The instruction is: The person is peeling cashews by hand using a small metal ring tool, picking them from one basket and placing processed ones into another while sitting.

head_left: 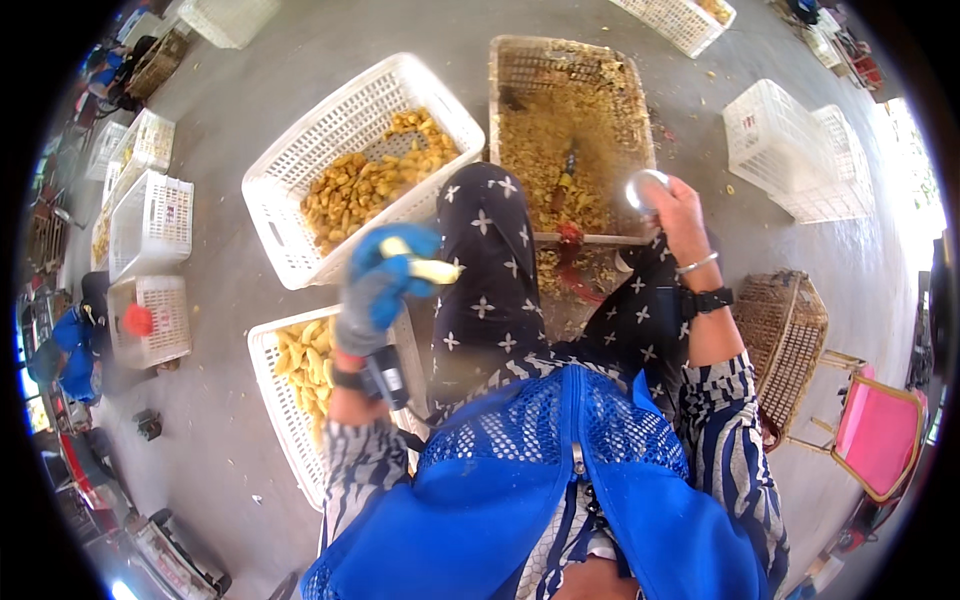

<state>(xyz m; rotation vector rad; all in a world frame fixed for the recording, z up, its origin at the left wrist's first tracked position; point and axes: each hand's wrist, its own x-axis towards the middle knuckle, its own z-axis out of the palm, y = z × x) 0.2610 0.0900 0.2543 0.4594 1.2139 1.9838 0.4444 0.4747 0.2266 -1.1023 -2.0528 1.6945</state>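
Note:
My left hand point(378, 285), in a blue and grey glove, is closed on a pale yellow peeled piece point(436, 271) of produce, held beside my left knee. My bare right hand point(681, 218) grips a shiny round metal tool point(646, 190), whose exact kind is blurred. Between my knees and beyond stands a stained crate point(646, 120) covered in yellow-brown peelings point(540, 125). A white crate point(275, 185) at the far left holds brownish-yellow pieces point(365, 190). Under my left forearm, another white crate point(270, 400) contains smooth pale yellow pieces point(308, 360), partly hidden by the arm.
At the right stand white crates point(775, 140), a brown woven basket point(785, 335) and a pink-seated chair point(880, 435). More white crates point(152, 225) line the left, near a person in blue point(78, 350). A red thing point(570, 255) lies at the peelings crate's near edge.

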